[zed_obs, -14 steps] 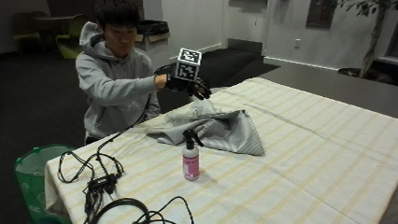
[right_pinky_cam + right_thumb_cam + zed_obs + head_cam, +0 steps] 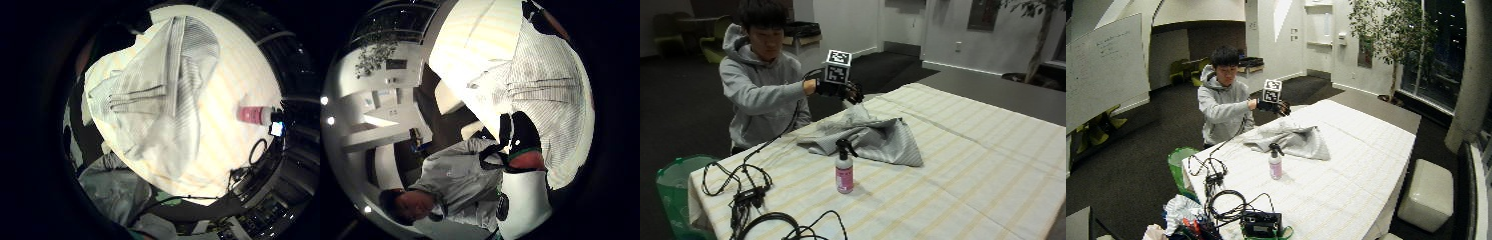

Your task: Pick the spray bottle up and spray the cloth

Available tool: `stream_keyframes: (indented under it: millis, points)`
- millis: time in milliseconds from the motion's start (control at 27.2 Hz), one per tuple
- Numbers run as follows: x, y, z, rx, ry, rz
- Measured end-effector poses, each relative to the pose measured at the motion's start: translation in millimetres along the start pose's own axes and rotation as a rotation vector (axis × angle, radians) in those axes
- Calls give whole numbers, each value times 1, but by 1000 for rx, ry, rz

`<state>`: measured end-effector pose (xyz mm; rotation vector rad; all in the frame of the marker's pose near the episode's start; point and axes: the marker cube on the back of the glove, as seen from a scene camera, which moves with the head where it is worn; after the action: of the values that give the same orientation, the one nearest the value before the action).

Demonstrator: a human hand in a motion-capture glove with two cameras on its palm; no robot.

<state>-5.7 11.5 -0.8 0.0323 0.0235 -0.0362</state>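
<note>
Grip [image 2: 843, 91] barely shifted, still raised above cloth [image 2: 869, 137] | fingers relaxed, empty | spray bottle [image 2: 844, 173] unmoved

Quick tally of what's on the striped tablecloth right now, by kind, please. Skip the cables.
Spray bottles: 1, the pink spray bottle standing upright.
Cloths: 1, the grey striped cloth lying crumpled beyond it.
Total: 2.
The gloved right hand is above the cloth, holding nothing.
</note>
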Motion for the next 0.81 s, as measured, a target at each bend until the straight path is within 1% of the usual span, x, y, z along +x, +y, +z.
stream_keyframes:
  millis: [147, 294, 551, 808]
  points:
    - [1, 5, 1, 28, 8, -8]
    - [4, 10, 1, 109, 32, -24]
    - [12, 23, -3, 334, 55, -44]
    - [37, 44, -6, 578, 57, -35]
